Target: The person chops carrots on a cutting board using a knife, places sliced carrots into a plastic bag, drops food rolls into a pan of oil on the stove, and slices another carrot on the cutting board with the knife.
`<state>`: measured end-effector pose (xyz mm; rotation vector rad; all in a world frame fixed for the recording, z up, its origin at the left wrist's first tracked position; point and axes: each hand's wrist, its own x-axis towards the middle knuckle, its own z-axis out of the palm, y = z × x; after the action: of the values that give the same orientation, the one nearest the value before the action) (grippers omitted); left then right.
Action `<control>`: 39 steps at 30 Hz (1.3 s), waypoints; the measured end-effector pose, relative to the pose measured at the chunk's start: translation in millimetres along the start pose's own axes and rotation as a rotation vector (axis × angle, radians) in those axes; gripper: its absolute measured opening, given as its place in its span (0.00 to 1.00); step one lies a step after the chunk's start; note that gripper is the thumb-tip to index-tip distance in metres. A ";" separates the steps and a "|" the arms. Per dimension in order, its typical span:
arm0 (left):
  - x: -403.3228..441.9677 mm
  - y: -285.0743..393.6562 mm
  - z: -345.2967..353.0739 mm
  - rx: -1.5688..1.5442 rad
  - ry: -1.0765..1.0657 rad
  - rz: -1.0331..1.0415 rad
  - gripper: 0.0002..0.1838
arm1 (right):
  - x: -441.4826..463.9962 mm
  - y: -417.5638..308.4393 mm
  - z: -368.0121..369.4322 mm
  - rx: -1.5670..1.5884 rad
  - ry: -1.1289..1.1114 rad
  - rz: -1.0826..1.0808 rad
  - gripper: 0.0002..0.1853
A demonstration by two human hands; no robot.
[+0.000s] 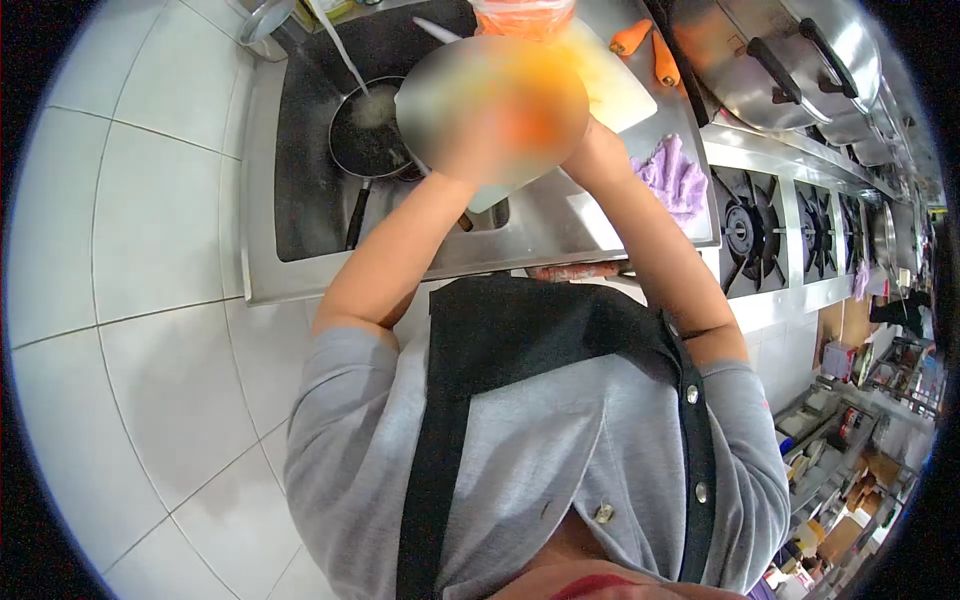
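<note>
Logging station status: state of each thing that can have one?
Pan: face up in sink
Water stream: running into pan
Nearest burner: no flame visible
Purple cloth: crumpled
Cutting board: flat, partly hidden
Carrots: two, loose beside board
Left hand: blurred, grip unclear
Right hand: blurred, grip unclear

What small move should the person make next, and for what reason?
Probably, the left hand should shut off the water: it seems to be running into the pan in the sink, while neither that hand nor the right hand is at the pan. Blur hides whether they hold anything.
</note>
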<state>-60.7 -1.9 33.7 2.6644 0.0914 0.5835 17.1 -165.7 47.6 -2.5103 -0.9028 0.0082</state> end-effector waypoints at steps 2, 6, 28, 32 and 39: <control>-0.4 9.0 -1.1 0.029 0.099 0.167 0.12 | -3.2 5.5 -1.1 0.021 -0.002 -0.009 0.22; 2.8 12.1 16.6 0.131 0.197 0.460 0.11 | -9.3 5.9 -7.5 0.061 -0.083 0.021 0.25; 41.3 44.0 -13.8 0.545 0.058 0.110 0.37 | -2.2 52.7 -51.3 0.145 -0.064 -0.238 0.19; 27.5 31.4 -0.9 0.268 0.347 0.077 0.31 | 7.6 62.3 -63.8 0.851 -0.420 0.158 0.16; 14.5 44.1 33.7 0.105 0.128 0.178 0.42 | 2.1 58.4 -69.6 1.065 -0.534 0.100 0.14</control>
<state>-34.5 -52.8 29.3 2.7526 -0.0823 0.8272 65.0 -233.5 84.7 -1.5333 -0.6723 0.9589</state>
